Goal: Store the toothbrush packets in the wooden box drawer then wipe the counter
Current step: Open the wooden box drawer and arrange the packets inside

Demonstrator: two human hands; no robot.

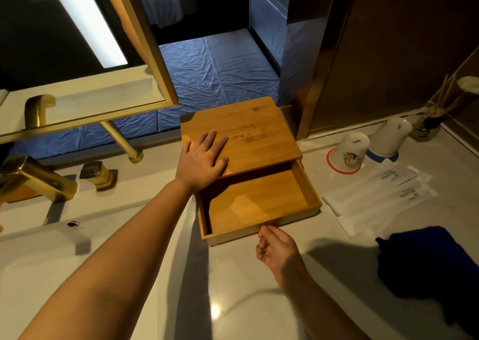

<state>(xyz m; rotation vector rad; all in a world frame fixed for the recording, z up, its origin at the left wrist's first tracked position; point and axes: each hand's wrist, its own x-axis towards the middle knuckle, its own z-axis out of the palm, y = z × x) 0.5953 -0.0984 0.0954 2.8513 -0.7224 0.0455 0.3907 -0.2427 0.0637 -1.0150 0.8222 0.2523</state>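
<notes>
A wooden box [254, 130] stands on the white counter [233, 288], and its drawer [259, 202] is pulled out toward me with nothing inside. My left hand [202, 158] lies flat on the box lid, fingers spread. Just below the drawer's front edge is my right hand [274, 247], fingers curled loosely with nothing in them, close to or touching the drawer front. White toothbrush packets [383, 194] lie flat on the counter to the right of the drawer. A dark blue cloth [430, 269] is bunched at the right front.
Two upturned paper cups [352, 150] [391, 136] stand behind the packets, with a reed diffuser [430, 122] in the far right corner. A gold tap [33, 179] and its handle [96, 172] sit at the left above the sink. A gold-framed mirror [85, 98] hangs at the back left.
</notes>
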